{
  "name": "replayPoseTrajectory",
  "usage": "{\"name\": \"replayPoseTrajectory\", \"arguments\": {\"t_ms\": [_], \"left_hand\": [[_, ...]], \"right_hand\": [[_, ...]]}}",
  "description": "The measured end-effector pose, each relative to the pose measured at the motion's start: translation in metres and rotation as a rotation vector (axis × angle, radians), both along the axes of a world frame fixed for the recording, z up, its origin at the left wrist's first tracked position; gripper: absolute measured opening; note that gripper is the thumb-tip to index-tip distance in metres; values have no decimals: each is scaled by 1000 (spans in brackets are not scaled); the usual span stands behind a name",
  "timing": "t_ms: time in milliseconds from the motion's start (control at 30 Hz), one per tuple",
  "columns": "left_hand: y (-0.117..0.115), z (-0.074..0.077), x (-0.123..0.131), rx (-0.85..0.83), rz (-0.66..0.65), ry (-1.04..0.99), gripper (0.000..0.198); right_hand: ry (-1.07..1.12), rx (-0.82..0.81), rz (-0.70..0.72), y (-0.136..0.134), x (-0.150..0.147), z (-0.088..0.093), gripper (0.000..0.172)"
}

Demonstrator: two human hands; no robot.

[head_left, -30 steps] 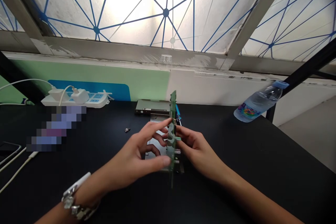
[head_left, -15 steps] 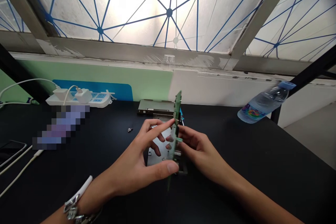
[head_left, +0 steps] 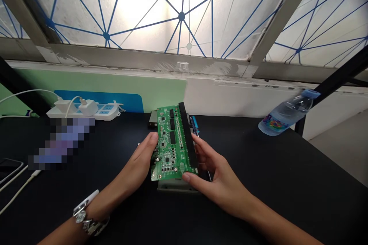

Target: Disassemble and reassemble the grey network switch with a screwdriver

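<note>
A green circuit board (head_left: pixel 171 146) with a row of black connectors along its right edge is held face up, a little above a grey metal case half (head_left: pixel 176 185) on the black table (head_left: pixel 258 183). My left hand (head_left: pixel 140 160) grips the board's left edge; a watch sits on that wrist. My right hand (head_left: pixel 211 174) holds the board's right edge and near corner, thumb under the bottom edge. A second metal case part (head_left: pixel 153 118) lies just behind the board, and a blue-handled screwdriver (head_left: pixel 194 124) lies right of it.
A white power strip (head_left: pixel 83 110) with chargers and cables sits at the back left. A tilted water bottle (head_left: pixel 284 115) rests at the back right by a black frame post. White cables (head_left: pixel 17 183) and a dark device lie at the left edge.
The board was held on edge, thin side toward me; it has now been turned flat so its component face shows. Both hands moved to its side edges.
</note>
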State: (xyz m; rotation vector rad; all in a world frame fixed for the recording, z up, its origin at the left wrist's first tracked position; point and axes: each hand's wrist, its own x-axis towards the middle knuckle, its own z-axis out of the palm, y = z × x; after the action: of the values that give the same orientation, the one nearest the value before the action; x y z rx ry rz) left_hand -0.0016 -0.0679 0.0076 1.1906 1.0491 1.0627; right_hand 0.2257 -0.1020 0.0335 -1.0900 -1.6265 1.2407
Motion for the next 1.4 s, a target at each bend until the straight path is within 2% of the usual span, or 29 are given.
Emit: {"name": "replayPoseTrajectory", "arguments": {"t_ms": [100,167,367,467,600,800,900,1033,1200,1300,1400], "left_hand": [[-1,5,7,-85,26,74,55],[-3,11,12,-93,-24,52,60],[-12,28,16,-57,-117,32,63],[-13,27,18,-24,-114,4,65],[-10,15,23,7,-109,-114,67],[-8,0,27,-3,-123,-253,67],[-9,1,27,-16,-136,-272,69],[-8,10,20,-48,-181,-226,71],[4,25,1,-5,-240,-215,70],[9,27,-8,-2,-190,-179,60],[8,24,-10,-41,-73,-81,61]], "right_hand": [[-37,77,15,-5,-2,-6,86],[-60,136,43,-8,-3,-10,85],[-73,396,178,-17,-12,-16,98],[-80,480,221,-21,-17,-15,103],[-134,535,244,-25,-21,-15,101],[-164,529,224,-25,-23,-18,100],[-157,551,226,-25,-24,-17,101],[-80,544,222,-21,-17,-8,100],[-74,439,120,-11,1,2,89],[-121,305,33,-4,5,1,80],[-180,172,-11,0,4,-4,76]]}}
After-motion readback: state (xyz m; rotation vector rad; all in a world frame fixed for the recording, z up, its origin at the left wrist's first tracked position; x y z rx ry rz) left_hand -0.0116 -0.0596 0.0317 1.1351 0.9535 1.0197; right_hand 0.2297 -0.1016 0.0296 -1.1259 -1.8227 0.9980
